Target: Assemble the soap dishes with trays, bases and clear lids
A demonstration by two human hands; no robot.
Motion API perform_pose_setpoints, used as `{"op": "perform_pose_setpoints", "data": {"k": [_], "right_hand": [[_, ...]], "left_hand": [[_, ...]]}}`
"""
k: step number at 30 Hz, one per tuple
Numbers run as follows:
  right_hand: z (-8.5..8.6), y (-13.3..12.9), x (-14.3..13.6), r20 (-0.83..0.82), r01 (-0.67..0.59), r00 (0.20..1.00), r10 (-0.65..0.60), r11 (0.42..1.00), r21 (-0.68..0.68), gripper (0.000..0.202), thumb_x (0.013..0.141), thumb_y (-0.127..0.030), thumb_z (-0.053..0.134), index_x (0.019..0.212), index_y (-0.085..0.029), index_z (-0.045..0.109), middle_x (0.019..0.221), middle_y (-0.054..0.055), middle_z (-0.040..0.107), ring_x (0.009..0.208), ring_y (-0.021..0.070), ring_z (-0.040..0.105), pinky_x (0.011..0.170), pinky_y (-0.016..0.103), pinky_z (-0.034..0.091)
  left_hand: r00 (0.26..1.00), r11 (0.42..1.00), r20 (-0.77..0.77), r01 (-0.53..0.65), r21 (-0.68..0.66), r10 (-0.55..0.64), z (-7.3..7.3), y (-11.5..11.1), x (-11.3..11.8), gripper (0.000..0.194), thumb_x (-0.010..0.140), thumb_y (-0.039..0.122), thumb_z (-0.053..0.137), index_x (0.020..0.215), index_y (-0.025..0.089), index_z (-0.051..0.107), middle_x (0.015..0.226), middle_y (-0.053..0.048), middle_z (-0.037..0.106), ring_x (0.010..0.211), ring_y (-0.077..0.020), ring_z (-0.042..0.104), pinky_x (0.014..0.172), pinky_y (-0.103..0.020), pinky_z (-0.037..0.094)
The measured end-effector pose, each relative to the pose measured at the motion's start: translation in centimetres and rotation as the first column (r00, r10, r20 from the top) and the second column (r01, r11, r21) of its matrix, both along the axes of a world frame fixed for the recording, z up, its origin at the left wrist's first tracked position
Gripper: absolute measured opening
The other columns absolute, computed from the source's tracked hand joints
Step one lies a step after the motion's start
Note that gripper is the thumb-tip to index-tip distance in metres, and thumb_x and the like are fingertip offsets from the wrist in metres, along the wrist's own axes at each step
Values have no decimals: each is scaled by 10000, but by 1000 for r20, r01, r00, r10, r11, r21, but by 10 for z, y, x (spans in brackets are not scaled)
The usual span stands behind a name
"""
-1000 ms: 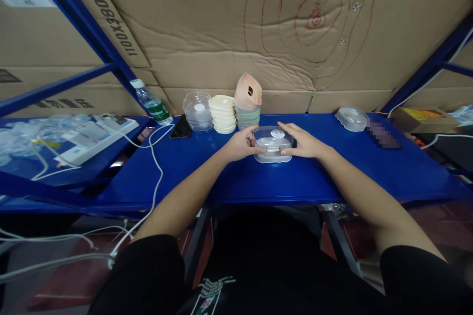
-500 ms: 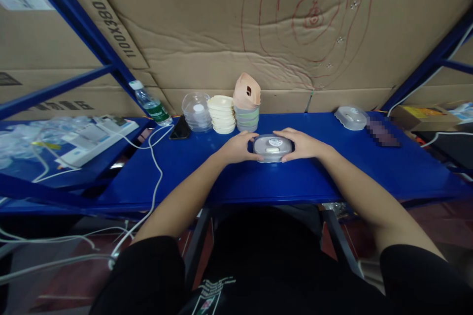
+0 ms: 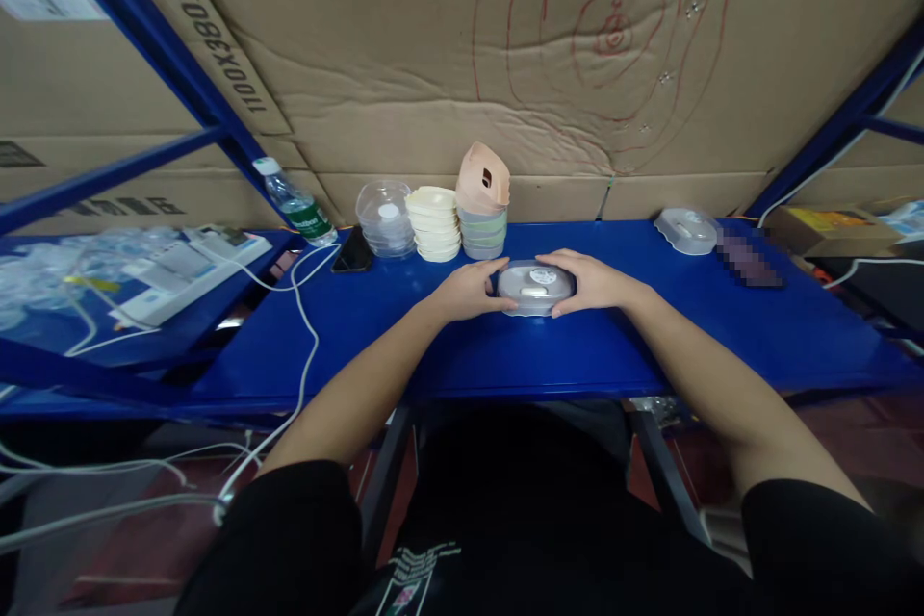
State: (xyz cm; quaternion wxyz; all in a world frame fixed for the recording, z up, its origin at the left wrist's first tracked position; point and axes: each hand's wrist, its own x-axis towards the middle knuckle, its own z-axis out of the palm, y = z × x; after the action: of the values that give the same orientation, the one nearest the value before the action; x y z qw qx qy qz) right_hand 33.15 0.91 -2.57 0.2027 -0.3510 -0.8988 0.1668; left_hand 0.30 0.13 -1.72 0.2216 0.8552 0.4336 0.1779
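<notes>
Low on the blue tabletop sits a clear plastic container, rounded and wider than tall, with a round white label and a small pale raised piece on top. My left hand curves round its left end, thumb toward the near side and fingers toward the far side. At the opposite end my right hand grips in the same way. Behind my left hand stand a stack of clear bowls, a stack of cream bowls and a grey-green stack topped by a tilted peach container.
A green-labelled water bottle leans at the back left, near a dark phone and a white cable. Another clear piece lies at the back right beside a pixelated patch. Cardboard walls the rear of the blue table.
The clear container has shifted very slightly to the right between my hands. Both hands keep their hold, and the stacks behind have not moved.
</notes>
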Motion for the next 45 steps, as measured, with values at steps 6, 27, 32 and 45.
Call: {"op": "perform_pose_setpoints", "data": {"k": [6, 27, 32, 45], "right_hand": [[-4, 2, 2, -5, -18, 1000, 18, 1000, 23, 1232, 680, -837, 960, 1715, -315, 540, 1564, 167, 663, 1433, 452, 656, 1235, 665, 522], [-1, -1, -3, -50, -108, 992, 112, 992, 72, 824, 946, -566, 861, 1693, -374, 570, 1820, 68, 472, 1655, 406, 486, 1356, 654, 417], [2, -2, -10, -66, -145, 985, 158, 976, 164, 610, 925, -377, 823, 1526, -329, 730, 1657, 71, 669, 1534, 360, 638, 1311, 645, 473], [6, 29, 67, 33, 386, 917, -398, 906, 175, 628, 923, -483, 691, 1465, -167, 716, 1518, 170, 751, 1392, 410, 704, 1218, 590, 532]], "left_hand": [[1000, 1000, -21, 7, -10, -8, -1, 1, 1, 1102, 821, 672, 934, 1690, 122, 538, 1096, -115, 831, 997, -294, 774, 970, -417, 585], [993, 999, -119, 13, 45, -8, 1, 1, -1, 1123, 835, 646, 945, 1720, 116, 502, 1331, -187, 783, 1073, -304, 773, 1005, -398, 573], [993, 997, -114, 33, 76, -24, -5, 3, -2, 1094, 863, 681, 898, 1724, 146, 487, 1424, -183, 760, 1085, -299, 767, 1038, -417, 577], [992, 996, -112, 68, 52, -62, -5, 5, -6, 823, 966, 605, 794, 1636, 167, 598, 1459, -139, 756, 1085, -254, 745, 1039, -404, 583]]}}
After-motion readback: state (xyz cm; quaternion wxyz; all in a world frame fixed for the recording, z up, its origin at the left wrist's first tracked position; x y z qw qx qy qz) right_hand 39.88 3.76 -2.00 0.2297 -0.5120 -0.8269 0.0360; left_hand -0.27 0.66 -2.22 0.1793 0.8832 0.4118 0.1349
